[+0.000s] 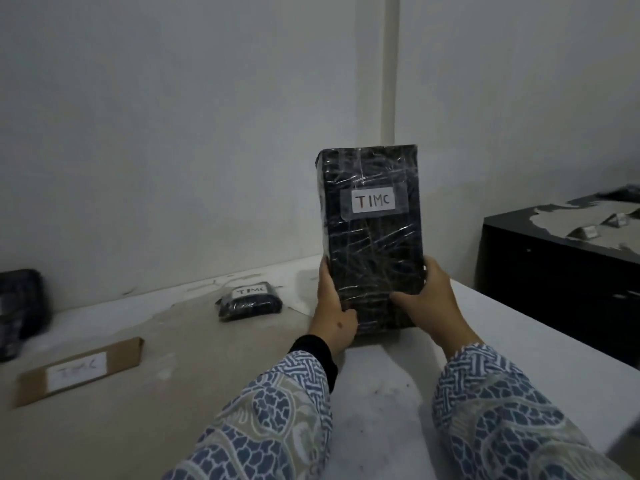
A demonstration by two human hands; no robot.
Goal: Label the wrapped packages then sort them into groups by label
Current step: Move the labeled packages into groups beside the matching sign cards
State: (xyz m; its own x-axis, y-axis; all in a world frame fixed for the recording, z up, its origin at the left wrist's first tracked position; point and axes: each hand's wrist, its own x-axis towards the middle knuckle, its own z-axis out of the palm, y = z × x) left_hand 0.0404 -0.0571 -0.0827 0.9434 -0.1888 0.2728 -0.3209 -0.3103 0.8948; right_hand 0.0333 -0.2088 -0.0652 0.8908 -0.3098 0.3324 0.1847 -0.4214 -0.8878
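- Black wrapped package [372, 237] held upright above the table [173, 341], white label [373, 201] reading "TIMC" facing the camera.
- Left hand [334, 310] grips its lower left edge; right hand [431, 299] grips its lower right.
- Small black package [250, 301] and brown box [78, 370], both labelled alike, lie apart on the table at left.
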